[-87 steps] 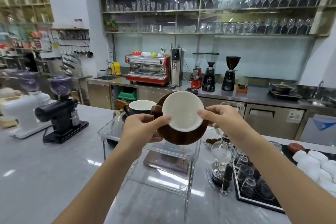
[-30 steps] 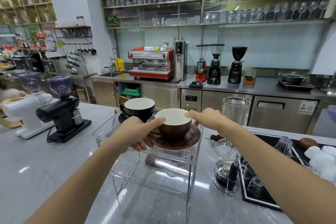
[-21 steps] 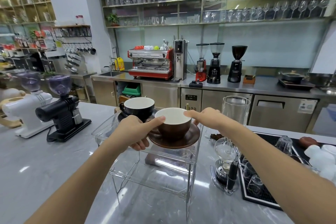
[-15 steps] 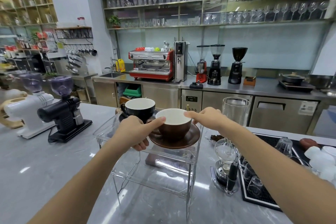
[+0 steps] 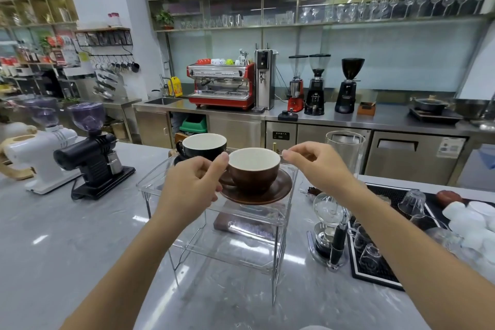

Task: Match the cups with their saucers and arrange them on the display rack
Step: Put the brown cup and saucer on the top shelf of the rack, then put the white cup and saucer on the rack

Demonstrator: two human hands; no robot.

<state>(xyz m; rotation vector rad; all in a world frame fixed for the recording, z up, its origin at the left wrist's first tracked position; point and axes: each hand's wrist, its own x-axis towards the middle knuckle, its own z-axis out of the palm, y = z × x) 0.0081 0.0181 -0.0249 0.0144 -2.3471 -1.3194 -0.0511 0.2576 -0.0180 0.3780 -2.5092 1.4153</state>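
A brown cup (image 5: 254, 173) with a white inside stands on its brown saucer (image 5: 278, 191) over the right side of the clear acrylic rack's (image 5: 150, 186) top shelf. I cannot tell whether the saucer rests on the shelf. My left hand (image 5: 187, 187) grips the saucer's left edge, thumb against the cup's rim. My right hand (image 5: 318, 166) hovers just right of the cup with loosely curled fingers, holding nothing. A black cup (image 5: 201, 146) on a black saucer stands at the shelf's back left.
A glass siphon brewer (image 5: 332, 214) stands right of the rack, then a black tray (image 5: 375, 276) with upturned glasses and several white cups (image 5: 468, 220). A black grinder (image 5: 93, 161) and a white grinder (image 5: 42, 158) stand at the left. A brown block (image 5: 241, 224) lies under the rack.
The brown cup and saucer, earlier tilted up toward me, came down level over the rack's top. My right fingers have just drawn back from the cup's rim.
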